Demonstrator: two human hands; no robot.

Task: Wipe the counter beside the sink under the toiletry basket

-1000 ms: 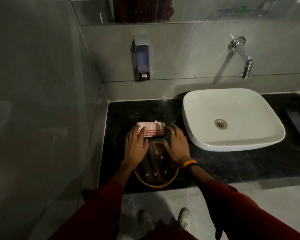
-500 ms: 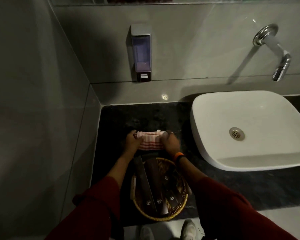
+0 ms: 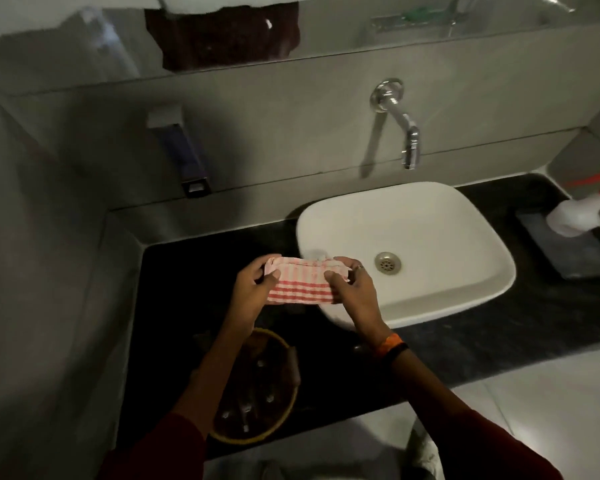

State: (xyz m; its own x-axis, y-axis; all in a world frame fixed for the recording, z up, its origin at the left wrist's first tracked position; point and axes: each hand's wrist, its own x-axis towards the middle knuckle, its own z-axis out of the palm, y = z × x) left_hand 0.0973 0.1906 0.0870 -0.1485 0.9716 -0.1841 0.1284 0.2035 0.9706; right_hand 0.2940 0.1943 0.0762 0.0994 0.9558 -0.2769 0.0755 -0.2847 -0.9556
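A folded red-and-white striped cloth [image 3: 300, 284] is held above the black counter [image 3: 187, 289], close to the sink's left edge. My left hand [image 3: 252, 294] grips its left end and my right hand [image 3: 355, 294] grips its right end. The round wicker toiletry basket [image 3: 257, 389] with dark items in it stands at the counter's front edge, partly hidden by my left forearm.
A white basin [image 3: 430, 244] sits to the right, with a wall tap [image 3: 400, 123] above it. A soap dispenser [image 3: 184, 157] hangs on the back wall. A white spray bottle [image 3: 582, 213] stands on a dark tray [image 3: 575, 251] at the far right.
Both hands have lifted off the basket, taken the cloth by its ends and raised it from the counter. The view has swung to the right, which brings the spray bottle into sight.
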